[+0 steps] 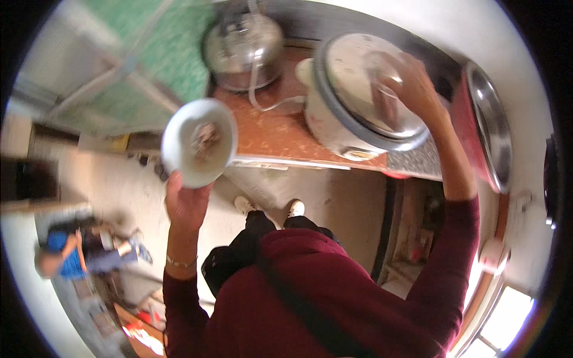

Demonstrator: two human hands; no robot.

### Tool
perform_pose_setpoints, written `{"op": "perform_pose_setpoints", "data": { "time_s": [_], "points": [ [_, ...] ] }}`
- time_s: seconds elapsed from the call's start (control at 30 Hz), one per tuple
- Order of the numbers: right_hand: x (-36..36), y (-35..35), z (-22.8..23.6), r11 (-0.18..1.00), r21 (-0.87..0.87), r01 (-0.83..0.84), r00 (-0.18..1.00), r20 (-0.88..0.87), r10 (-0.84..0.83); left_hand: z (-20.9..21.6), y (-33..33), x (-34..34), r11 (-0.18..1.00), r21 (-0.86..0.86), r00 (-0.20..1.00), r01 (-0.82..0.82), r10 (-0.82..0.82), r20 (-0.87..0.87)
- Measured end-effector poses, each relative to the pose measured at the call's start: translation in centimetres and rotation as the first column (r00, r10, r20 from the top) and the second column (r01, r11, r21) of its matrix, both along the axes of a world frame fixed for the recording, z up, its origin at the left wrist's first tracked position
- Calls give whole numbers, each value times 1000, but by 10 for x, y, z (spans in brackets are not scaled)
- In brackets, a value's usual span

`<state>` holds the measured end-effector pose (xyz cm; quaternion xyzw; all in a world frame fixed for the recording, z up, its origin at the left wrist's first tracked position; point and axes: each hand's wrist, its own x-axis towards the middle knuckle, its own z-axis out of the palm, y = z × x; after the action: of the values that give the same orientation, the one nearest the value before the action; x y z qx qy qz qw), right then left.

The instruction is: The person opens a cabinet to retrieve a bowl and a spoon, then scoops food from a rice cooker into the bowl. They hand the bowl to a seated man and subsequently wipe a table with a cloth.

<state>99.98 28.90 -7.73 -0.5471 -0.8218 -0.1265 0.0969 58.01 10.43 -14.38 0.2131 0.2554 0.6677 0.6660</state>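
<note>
A white bowl [174,138] is tilted toward me in my left hand [188,206], thumb at its rim and the other fingers mostly hidden below. Some pale brownish food [206,141] lies inside it. My right hand [412,83] is at the top of a shiny metal lid [352,71], its fingers closed around the handle area and a little blurred; the handle itself is hidden. The lid rests on a white rice cooker [331,134] with a grey rim. The hand's reflection shows in the metal.
A metal kettle [245,53] stands left of the cooker on the reddish-brown counter [268,128], with a white cord [256,95] between them. A red basin [468,128] leans at the right wall. Green mesh [173,59] fills the upper left. A person in blue [71,253] sits at the far left.
</note>
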Motion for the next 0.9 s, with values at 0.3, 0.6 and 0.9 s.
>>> {"op": "perform_pose_setpoints", "data": {
  "time_s": [0.3,0.6,0.9],
  "points": [
    [-218,-131,20,548,-146,-824,513,-603,611,16,-38,-29,991,-66,987,-119,111,-112],
    [-399,-202,20,454,313,-834,227,-555,800,13,-138,-161,967,0,965,-254,253,-66],
    [-614,-288,0,238,276,-931,33,-585,810,-10,-279,-320,794,-34,794,-608,605,-67]
  ]
}}
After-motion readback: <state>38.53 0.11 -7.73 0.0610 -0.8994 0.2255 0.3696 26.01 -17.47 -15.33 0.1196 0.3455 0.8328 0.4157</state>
